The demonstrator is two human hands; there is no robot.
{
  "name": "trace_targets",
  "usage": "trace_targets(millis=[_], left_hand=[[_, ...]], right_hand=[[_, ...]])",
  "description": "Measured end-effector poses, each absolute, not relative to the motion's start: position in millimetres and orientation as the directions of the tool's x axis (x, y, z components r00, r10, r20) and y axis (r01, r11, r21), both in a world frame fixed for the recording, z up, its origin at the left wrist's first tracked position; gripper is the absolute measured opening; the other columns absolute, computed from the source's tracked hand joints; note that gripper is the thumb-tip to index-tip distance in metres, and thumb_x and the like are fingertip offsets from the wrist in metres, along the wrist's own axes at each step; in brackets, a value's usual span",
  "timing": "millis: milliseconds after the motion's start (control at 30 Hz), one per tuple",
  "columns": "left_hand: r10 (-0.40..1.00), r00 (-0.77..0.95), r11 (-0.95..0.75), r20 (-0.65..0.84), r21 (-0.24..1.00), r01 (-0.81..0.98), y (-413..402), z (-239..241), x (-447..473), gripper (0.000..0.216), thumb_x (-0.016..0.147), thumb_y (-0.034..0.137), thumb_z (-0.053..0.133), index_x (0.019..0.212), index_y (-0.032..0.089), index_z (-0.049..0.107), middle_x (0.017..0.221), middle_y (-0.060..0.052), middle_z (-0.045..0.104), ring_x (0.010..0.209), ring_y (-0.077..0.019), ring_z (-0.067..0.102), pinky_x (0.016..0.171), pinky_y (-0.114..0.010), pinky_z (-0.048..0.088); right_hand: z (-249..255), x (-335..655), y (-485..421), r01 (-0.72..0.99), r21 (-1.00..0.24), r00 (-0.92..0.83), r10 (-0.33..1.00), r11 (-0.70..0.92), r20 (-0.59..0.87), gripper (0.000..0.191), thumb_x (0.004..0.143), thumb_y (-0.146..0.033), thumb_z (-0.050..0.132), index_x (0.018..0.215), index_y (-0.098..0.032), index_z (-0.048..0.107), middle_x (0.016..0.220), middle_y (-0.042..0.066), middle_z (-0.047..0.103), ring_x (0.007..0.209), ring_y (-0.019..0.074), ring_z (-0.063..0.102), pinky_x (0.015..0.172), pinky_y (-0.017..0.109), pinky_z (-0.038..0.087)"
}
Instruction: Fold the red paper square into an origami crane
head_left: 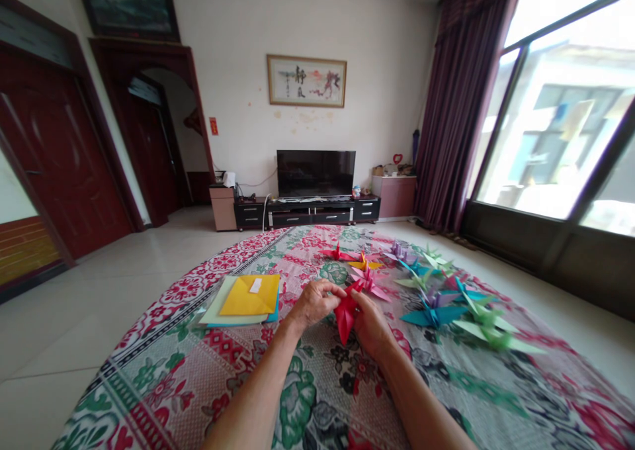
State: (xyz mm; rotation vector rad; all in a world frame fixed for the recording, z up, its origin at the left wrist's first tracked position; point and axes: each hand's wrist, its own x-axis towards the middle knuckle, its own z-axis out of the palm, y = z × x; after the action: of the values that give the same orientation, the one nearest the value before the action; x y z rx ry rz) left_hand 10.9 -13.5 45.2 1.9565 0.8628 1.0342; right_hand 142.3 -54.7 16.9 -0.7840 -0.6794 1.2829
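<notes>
Between my hands is a red folded-paper crane, its pointed end hanging down toward me. My left hand pinches its upper left edge with thumb and fingers. At its right side, my right hand grips the paper, with some of its fingers hidden behind. Just beyond stand a pink crane, an orange crane and a red crane. Farther right sit several more cranes, among them a blue one and a light green one.
Left of my hands lies a stack of coloured paper with a yellow sheet on top and a small white slip. A patterned cloth covers the round table. Beyond it are a television on a low cabinet and a window at right.
</notes>
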Motion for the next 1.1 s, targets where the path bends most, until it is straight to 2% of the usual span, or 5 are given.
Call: trace_targets(millis=[200, 367, 667, 833, 1100], left_hand=[[0.805, 0.453, -0.528, 0.382, 0.81, 0.256, -13.5, 46.8, 11.6, 0.021, 0.068, 0.02, 0.056, 0.08, 0.016, 0.073, 0.074, -0.002, 0.061, 0.059, -0.0098, 0.048, 0.057, -0.021, 0.037], [0.79, 0.458, -0.561, 0.409, 0.783, 0.269, -16.0, 49.8, 12.5, 0.021, 0.067, 0.019, 0.056, 0.078, 0.016, 0.073, 0.072, -0.002, 0.061, 0.06, -0.0102, 0.049, 0.058, -0.021, 0.039], [0.798, 0.5, -0.476, 0.337, 0.861, 0.18, -18.6, 53.4, 11.3, 0.031, 0.07, 0.019, 0.051, 0.095, 0.016, 0.07, 0.071, 0.0, 0.06, 0.051, -0.0067, 0.04, 0.048, -0.018, 0.032], [0.796, 0.495, -0.491, 0.348, 0.85, 0.192, -16.3, 51.7, 10.5, 0.032, 0.07, 0.02, 0.052, 0.095, 0.016, 0.07, 0.069, 0.0, 0.058, 0.052, -0.0068, 0.04, 0.048, -0.018, 0.031], [0.837, 0.476, -0.366, 0.272, 0.923, 0.117, -15.5, 52.6, 9.1, 0.028, 0.069, 0.024, 0.054, 0.09, 0.014, 0.068, 0.063, 0.001, 0.056, 0.049, -0.007, 0.044, 0.048, -0.019, 0.034]], right_hand=[[18.4, 142.5, -55.9, -0.561, -0.821, 0.155, 0.988, 0.104, 0.019, 0.025, 0.064, -0.039, 0.071, 0.073, -0.018, 0.062, 0.062, -0.001, 0.065, 0.054, 0.014, 0.057, 0.053, 0.026, 0.045], [16.7, 141.7, -54.1, -0.547, -0.83, 0.166, 0.986, 0.109, 0.02, 0.026, 0.061, -0.036, 0.074, 0.074, -0.017, 0.062, 0.061, -0.002, 0.064, 0.051, 0.012, 0.055, 0.048, 0.023, 0.042], [13.7, 142.7, -52.2, -0.538, -0.838, 0.155, 0.988, 0.091, 0.008, 0.029, 0.06, -0.036, 0.074, 0.08, -0.016, 0.066, 0.064, 0.0, 0.067, 0.052, 0.0122, 0.058, 0.048, 0.021, 0.044], [17.1, 141.6, -53.8, -0.552, -0.83, 0.154, 0.988, 0.084, -0.003, 0.027, 0.061, -0.035, 0.074, 0.079, -0.016, 0.066, 0.066, 0.0, 0.068, 0.053, 0.0126, 0.059, 0.05, 0.022, 0.045], [20.8, 141.8, -58.5, -0.504, -0.859, 0.096, 0.994, 0.086, 0.043, 0.025, 0.062, -0.031, 0.073, 0.079, -0.015, 0.066, 0.065, 0.0, 0.067, 0.053, 0.0121, 0.058, 0.05, 0.021, 0.044]])
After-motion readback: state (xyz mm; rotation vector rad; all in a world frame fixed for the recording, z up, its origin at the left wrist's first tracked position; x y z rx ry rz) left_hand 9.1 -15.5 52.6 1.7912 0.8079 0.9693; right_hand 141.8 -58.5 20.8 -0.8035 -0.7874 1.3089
